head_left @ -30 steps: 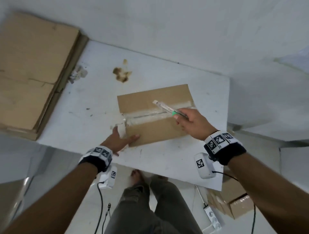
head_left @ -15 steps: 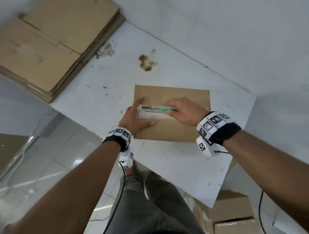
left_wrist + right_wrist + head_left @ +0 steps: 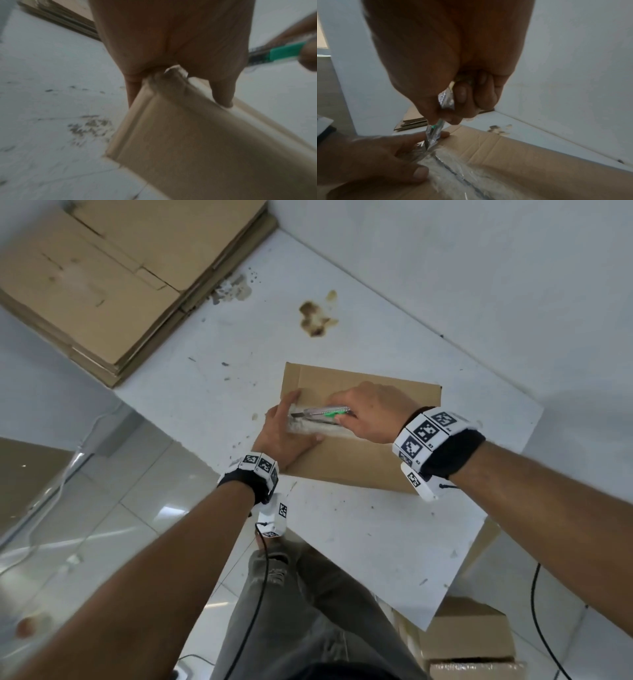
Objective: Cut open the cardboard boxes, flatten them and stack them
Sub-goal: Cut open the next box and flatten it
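A taped cardboard box (image 3: 359, 460) lies on the white table (image 3: 376, 542). My left hand (image 3: 286, 433) presses on the box's left end, fingers straight along the edge and thumb spread on top. My right hand (image 3: 373, 412) grips a utility knife with a green slider (image 3: 322, 416). Its blade tip sits at the left end of the clear tape seam (image 3: 462, 173), just beside my left fingers. In the right wrist view the knife (image 3: 435, 134) points down into the tape next to the left hand (image 3: 368, 162). The left wrist view shows the box end (image 3: 205, 148) blurred.
A stack of flattened cardboard (image 3: 102, 285) lies at the table's far left corner. A brown stain (image 3: 315, 318) marks the table behind the box. White walls close in the far and right sides. More closed boxes (image 3: 472, 635) stand on the floor under the table's right end.
My right hand carried the knife from over the middle of the box to the left end of the tape seam. My left hand shifted from the box's near-left corner onto its left end.
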A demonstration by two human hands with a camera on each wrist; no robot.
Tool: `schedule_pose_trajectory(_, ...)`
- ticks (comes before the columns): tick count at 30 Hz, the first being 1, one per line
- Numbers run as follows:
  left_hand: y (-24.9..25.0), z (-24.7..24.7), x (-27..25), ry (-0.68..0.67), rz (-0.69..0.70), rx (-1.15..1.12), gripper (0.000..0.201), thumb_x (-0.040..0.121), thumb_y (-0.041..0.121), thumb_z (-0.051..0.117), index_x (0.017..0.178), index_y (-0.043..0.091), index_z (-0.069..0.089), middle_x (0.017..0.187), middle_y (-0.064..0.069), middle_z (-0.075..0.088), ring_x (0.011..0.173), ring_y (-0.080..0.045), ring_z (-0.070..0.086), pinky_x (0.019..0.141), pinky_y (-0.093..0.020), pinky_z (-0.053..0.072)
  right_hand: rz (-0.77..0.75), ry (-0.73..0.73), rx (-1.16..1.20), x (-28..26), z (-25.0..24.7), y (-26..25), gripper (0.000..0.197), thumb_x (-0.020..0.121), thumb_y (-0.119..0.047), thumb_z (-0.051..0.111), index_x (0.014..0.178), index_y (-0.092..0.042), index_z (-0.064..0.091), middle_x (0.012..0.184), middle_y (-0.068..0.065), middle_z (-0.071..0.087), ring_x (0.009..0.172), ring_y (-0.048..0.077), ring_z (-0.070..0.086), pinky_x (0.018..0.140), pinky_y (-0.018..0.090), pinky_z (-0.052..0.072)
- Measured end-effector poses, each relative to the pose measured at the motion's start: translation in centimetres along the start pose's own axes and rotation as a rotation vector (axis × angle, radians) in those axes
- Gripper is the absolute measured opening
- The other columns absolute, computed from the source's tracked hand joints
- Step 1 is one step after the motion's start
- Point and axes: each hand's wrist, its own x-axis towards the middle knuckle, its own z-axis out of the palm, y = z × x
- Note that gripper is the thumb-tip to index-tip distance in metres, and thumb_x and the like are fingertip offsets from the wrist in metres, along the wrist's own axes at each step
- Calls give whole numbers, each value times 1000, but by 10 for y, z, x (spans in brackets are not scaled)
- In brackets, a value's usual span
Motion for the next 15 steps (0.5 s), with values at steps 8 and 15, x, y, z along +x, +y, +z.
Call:
schedule_pose_trajectory(8,-2,10,-4,111,14,53,105,62,59,90,148,51,28,143,-13,50,125,-31,55,105,-49,49,23,-34,-57,1,-4,12,35,101,-32,52,133,-37,62,127,-1,66,110,25,63,87,37,49)
schedule_pose_trajectory(15,1,9,-9,134,30,133,75,91,53,68,151,55,23,150,-8,46,126,-35,57,100,-50,50,122,-61,-63,-15,14,25,33,101,-31,53,131,-39,63,120,-2,69,100,25,67,83,37,54)
